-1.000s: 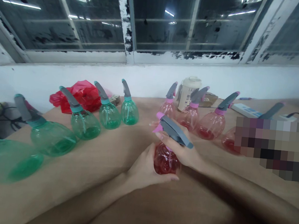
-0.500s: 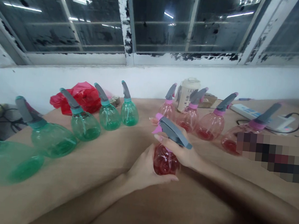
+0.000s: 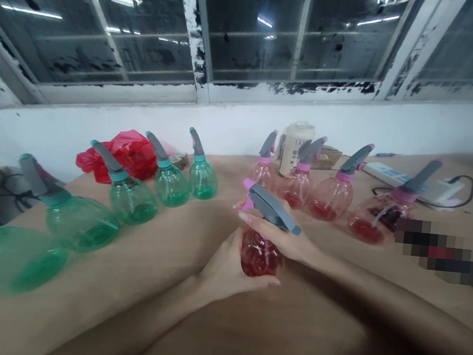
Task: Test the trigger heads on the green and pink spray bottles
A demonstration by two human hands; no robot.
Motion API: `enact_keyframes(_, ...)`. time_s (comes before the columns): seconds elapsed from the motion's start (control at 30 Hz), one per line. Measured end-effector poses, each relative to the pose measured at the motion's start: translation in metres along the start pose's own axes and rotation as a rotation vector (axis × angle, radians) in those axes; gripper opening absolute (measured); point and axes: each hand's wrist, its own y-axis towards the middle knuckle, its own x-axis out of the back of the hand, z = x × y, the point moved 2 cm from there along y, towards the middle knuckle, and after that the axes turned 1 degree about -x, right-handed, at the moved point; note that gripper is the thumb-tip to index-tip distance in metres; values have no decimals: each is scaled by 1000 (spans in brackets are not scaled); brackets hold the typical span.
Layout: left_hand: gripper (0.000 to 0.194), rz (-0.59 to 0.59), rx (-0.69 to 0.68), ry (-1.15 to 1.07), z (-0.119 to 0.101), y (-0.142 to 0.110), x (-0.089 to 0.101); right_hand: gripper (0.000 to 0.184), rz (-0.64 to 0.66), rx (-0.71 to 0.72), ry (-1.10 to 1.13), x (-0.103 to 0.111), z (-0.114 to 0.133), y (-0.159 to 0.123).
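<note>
A red-tinted spray bottle with a grey and pink spray head stands upright between my hands, near the middle of the table. My left hand wraps the lower body from the left, its thumb reaching across the near side. Around the neck, just under the spray head, closes my right hand. The pink nozzle points left, away from my right wrist. Red liquid shows inside the bottle, while its neck is mostly covered by my right fingers.
Several green spray bottles line the left, with a red plastic bag behind. Several pink spray bottles stand right, near a paper cup and a white power strip with a cable. A blurred-out patch covers something at far right.
Both hands keep the same hold on the spray bottle. The whole view has shifted slightly, and the blurred patch at right covers less of the nearest pink bottle.
</note>
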Motion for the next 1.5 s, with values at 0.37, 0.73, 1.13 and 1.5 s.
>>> enact_keyframes(0.37,79,-3,-28,-4,1,-1,-1,35,-151,12,-139,-1,8,2)
enact_keyframes(0.73,78,-26,-32,48,-1,0,0,29,-8,3,-18,1,1,1)
enact_keyframes(1.13,76,-30,-24,42,-1,2,1,39,-28,29,-57,3,-3,0)
enact_keyframes(1.5,79,-19,-12,42,-2,1,0,20,-43,19,-32,2,-1,-1)
